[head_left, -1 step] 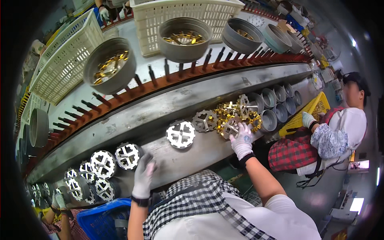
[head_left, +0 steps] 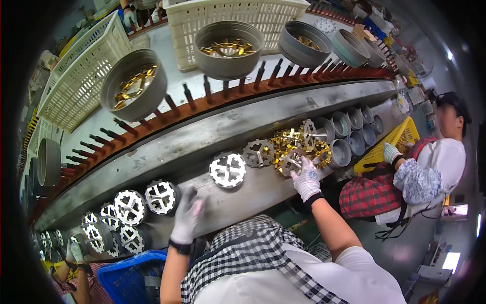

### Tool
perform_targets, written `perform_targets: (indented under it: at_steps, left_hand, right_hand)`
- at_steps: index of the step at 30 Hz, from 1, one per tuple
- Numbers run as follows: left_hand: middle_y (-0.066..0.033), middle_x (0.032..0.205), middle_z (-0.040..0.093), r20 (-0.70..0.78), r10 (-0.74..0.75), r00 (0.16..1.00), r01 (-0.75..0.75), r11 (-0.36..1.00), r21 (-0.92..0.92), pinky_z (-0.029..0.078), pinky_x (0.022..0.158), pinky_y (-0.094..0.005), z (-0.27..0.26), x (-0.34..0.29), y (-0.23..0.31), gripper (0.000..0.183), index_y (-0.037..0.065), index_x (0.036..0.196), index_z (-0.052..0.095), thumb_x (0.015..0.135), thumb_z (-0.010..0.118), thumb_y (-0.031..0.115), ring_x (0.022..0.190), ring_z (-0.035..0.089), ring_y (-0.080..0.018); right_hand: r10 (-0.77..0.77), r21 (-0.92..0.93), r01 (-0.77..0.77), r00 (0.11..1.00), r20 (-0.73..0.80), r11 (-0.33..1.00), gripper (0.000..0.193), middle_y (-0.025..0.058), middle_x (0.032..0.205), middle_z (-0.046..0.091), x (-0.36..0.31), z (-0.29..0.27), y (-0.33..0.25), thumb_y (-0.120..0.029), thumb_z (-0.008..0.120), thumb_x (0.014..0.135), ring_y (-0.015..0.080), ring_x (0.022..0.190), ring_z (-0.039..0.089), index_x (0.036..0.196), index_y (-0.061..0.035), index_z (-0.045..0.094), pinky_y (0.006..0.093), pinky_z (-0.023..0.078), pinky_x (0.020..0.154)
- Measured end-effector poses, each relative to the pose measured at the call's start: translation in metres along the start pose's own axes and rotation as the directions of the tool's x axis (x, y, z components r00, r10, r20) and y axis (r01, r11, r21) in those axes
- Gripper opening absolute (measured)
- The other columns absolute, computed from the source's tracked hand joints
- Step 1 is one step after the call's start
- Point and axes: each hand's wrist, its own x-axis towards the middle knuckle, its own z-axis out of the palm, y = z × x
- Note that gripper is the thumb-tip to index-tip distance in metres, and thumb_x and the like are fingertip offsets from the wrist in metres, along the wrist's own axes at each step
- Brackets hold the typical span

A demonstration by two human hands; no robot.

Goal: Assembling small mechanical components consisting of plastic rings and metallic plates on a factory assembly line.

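My right hand (head_left: 307, 181), in a white glove, grips the edge of a grey notched metal disc (head_left: 292, 161) over a pile of gold-coloured metal clips (head_left: 298, 139). Another notched disc (head_left: 258, 153) lies just left of the pile. Farther left on the bench sits a round grey cup topped by a bright spoked disc (head_left: 228, 169). My gloved left hand (head_left: 187, 218) is raised above the bench edge, fingers blurred but apart and nothing seen in them. Beside it stands a similar disc-topped cup (head_left: 161, 197), with several more (head_left: 129, 207) farther left.
Grey cups (head_left: 340, 152) stand stacked right of the pile. Beyond the metal bench (head_left: 182, 137) runs a rail of dark upright pegs (head_left: 207, 90), with grey bowls of gold pieces (head_left: 229, 50) behind. A blue crate (head_left: 126, 276) is at lower left. A co-worker (head_left: 430, 167) works at right beside a yellow basket (head_left: 387, 147).
My left hand has shifted slightly right. The bowls behind the pegs and the pegs have slid a little left. My right hand keeps its hold on the disc.
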Motion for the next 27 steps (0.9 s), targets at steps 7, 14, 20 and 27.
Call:
perform_targets:
  at_steps: [7,14,20,27]
  left_hand:
    - [-0.0261,0.141,0.033,-0.227,0.164,0.960,0.063,0.661,0.748,0.030,0.108,-0.0490,0.112,0.092,0.000,0.085,0.011,0.140,0.037,0.069,0.076,0.036,0.133,0.028,-0.0425]
    - [-0.0167,0.143,0.034,-0.358,0.342,0.869,0.101,0.585,0.805,0.033,0.105,-0.0493,0.111,0.102,-0.036,0.047,0.027,0.122,0.059,0.077,0.071,0.030,0.135,0.027,-0.0387]
    - [-0.0145,0.135,0.045,-0.548,0.431,0.717,0.268,0.555,0.788,0.042,0.097,-0.0398,0.040,0.052,-0.012,0.049,0.004,0.123,0.053,0.078,0.068,0.016,0.124,0.044,-0.0300]
    - [-0.0173,0.121,0.052,-0.616,0.620,0.485,0.280,0.558,0.782,0.047,0.093,-0.0426,0.070,0.031,-0.011,0.059,0.002,0.131,0.044,0.078,0.067,0.016,0.107,0.054,-0.0318]
  right_hand:
    - [-0.185,0.040,0.180,0.957,0.222,0.983,0.034,0.0179,0.091,0.067,0.025,-0.030,0.001,-0.028,0.056,0.090,0.0347,0.087,0.065,0.120,-0.0126,0.055,0.0449,0.050,0.079]
    - [-0.407,0.492,0.216,0.855,0.322,0.843,0.029,0.0142,0.091,0.071,0.035,-0.057,0.005,-0.018,0.060,0.089,0.0182,0.083,0.068,0.110,0.0014,0.063,0.0282,0.053,0.075]
    - [-0.629,0.535,0.365,0.610,0.482,0.762,0.029,0.0147,0.095,0.070,0.030,-0.047,-0.037,-0.027,0.063,0.084,0.0277,0.089,0.067,0.106,-0.0079,0.068,0.0357,0.051,0.080]
    - [-0.751,0.389,0.658,0.449,0.484,0.645,0.027,0.0163,0.090,0.069,0.018,0.000,-0.089,-0.022,0.068,0.080,0.0298,0.084,0.067,0.101,-0.0056,0.067,0.0372,0.051,0.074]
